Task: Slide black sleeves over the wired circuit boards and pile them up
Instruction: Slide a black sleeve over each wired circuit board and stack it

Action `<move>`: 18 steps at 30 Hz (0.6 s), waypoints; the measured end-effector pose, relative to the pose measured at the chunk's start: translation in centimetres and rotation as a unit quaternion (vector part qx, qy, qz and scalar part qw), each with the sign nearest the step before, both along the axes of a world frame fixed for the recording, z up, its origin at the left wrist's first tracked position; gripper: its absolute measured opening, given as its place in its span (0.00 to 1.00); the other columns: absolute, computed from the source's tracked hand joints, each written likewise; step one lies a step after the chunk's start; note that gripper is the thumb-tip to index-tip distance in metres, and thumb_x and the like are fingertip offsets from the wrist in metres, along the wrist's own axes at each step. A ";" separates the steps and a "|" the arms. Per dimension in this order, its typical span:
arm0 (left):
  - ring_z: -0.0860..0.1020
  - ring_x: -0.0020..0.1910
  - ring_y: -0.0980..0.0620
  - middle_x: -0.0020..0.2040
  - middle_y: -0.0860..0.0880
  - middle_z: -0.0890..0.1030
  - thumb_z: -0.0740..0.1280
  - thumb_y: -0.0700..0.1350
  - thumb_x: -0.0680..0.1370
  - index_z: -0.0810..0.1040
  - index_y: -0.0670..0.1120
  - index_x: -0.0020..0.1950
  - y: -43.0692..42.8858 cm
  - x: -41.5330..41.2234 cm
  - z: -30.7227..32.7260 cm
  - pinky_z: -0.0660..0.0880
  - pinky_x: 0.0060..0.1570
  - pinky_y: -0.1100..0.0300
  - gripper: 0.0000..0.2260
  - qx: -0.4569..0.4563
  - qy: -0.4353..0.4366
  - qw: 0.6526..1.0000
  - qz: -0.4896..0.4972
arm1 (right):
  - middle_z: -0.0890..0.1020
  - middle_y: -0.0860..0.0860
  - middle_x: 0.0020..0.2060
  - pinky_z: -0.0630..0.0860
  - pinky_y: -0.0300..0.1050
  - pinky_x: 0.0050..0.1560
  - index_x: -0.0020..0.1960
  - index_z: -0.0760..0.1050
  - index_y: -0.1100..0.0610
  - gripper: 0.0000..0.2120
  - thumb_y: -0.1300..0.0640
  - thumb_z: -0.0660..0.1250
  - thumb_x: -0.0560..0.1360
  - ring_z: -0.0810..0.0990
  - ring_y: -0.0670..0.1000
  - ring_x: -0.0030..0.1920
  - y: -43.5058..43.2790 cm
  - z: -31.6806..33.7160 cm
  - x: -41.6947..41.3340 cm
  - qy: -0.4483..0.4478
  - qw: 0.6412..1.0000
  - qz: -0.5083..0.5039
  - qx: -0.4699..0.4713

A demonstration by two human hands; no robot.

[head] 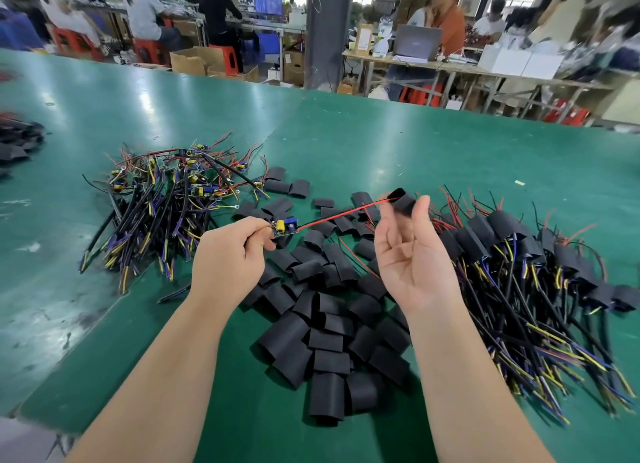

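My left hand [230, 251] pinches a small circuit board [284, 226] with yellow and blue parts, held above the table. Its red and black wires [341, 214] stretch right toward my right hand [414, 255]. That hand is raised palm-up and pinches a black sleeve [401, 199] between thumb and fingertips, at the wires' ends. Loose black sleeves [325, 331] lie heaped on the green table [433, 151] under both hands. Bare wired boards [166, 199] are piled at the left. Sleeved boards [540, 272] are piled at the right.
More black sleeves [17, 140] lie at the far left edge. A seam runs across the table surface left of my left arm. Beyond the table's far edge, people sit at workbenches with red stools and cardboard boxes.
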State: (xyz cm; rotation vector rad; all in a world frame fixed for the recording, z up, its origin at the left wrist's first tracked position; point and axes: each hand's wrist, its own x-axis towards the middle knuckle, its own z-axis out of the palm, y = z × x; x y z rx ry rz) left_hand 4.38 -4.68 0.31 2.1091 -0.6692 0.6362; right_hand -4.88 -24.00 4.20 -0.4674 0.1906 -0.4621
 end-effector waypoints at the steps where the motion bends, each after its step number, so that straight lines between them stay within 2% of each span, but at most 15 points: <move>1: 0.71 0.25 0.64 0.32 0.57 0.79 0.65 0.36 0.78 0.81 0.45 0.41 0.0 0.0 -0.1 0.63 0.26 0.73 0.08 0.002 0.004 1.000 -0.001 | 0.85 0.55 0.47 0.80 0.37 0.43 0.45 0.82 0.62 0.15 0.53 0.71 0.64 0.84 0.50 0.52 0.0 0.0 0.0 -0.001 1.000 0.004 -0.014; 3: 0.72 0.26 0.58 0.30 0.58 0.79 0.66 0.37 0.78 0.81 0.47 0.40 0.0 -0.2 -0.1 0.64 0.25 0.69 0.09 0.007 0.015 1.000 -0.003 | 0.85 0.56 0.48 0.78 0.35 0.42 0.51 0.76 0.62 0.18 0.53 0.71 0.65 0.84 0.50 0.52 -0.1 0.0 0.1 0.016 0.997 0.008 -0.073; 4: 0.71 0.26 0.57 0.28 0.59 0.77 0.66 0.37 0.78 0.81 0.48 0.40 -0.1 -0.3 -0.1 0.63 0.25 0.68 0.10 0.008 0.020 1.000 -0.007 | 0.84 0.56 0.48 0.77 0.36 0.41 0.50 0.74 0.59 0.17 0.54 0.71 0.65 0.84 0.50 0.50 0.0 -0.2 0.3 0.031 0.992 0.009 -0.119; 6: 0.71 0.24 0.60 0.25 0.63 0.75 0.66 0.38 0.77 0.81 0.47 0.39 -0.3 -0.5 0.1 0.63 0.25 0.71 0.09 0.007 0.025 1.000 -0.018 | 0.82 0.57 0.46 0.74 0.36 0.39 0.47 0.73 0.56 0.10 0.58 0.71 0.68 0.83 0.49 0.47 0.5 -0.6 0.5 0.052 0.973 0.024 -0.221; 8: 0.71 0.24 0.62 0.25 0.64 0.74 0.66 0.38 0.77 0.81 0.46 0.40 -0.4 -0.7 0.3 0.63 0.25 0.73 0.09 0.003 0.022 0.999 -0.031 | 0.82 0.57 0.47 0.74 0.36 0.39 0.46 0.74 0.55 0.10 0.66 0.71 0.70 0.82 0.50 0.45 1.4 -1.0 0.5 0.058 0.948 0.052 -0.309; 11: 0.73 0.25 0.55 0.31 0.60 0.79 0.64 0.41 0.77 0.82 0.46 0.41 -0.6 -0.9 0.3 0.66 0.26 0.69 0.08 -0.008 0.019 0.998 -0.057 | 0.83 0.61 0.51 0.78 0.42 0.49 0.52 0.72 0.54 0.18 0.72 0.70 0.70 0.82 0.55 0.47 2.3 -1.5 0.7 0.036 0.917 0.065 -0.392; 14: 0.74 0.27 0.51 0.33 0.56 0.81 0.65 0.41 0.77 0.82 0.45 0.40 -0.7 -1.1 0.3 0.68 0.27 0.66 0.08 -0.022 0.022 0.997 -0.072 | 0.85 0.55 0.50 0.77 0.41 0.50 0.54 0.72 0.53 0.18 0.69 0.71 0.71 0.83 0.53 0.47 2.4 -1.6 0.7 0.018 0.903 0.049 -0.426; 16: 0.74 0.28 0.52 0.32 0.57 0.81 0.66 0.39 0.77 0.82 0.45 0.40 -0.8 -1.2 0.4 0.67 0.27 0.68 0.08 -0.030 0.024 0.997 -0.072 | 0.86 0.50 0.43 0.77 0.37 0.45 0.52 0.73 0.55 0.14 0.65 0.72 0.71 0.83 0.49 0.43 2.5 -1.7 0.7 0.026 0.910 0.045 -0.412; 18: 0.73 0.27 0.54 0.30 0.60 0.78 0.66 0.39 0.77 0.82 0.45 0.39 -0.9 -1.5 0.6 0.65 0.26 0.70 0.08 -0.037 0.025 0.996 -0.074 | 0.83 0.46 0.34 0.76 0.37 0.41 0.50 0.74 0.55 0.15 0.56 0.75 0.67 0.81 0.46 0.36 2.6 -1.7 0.7 0.053 0.914 0.032 -0.401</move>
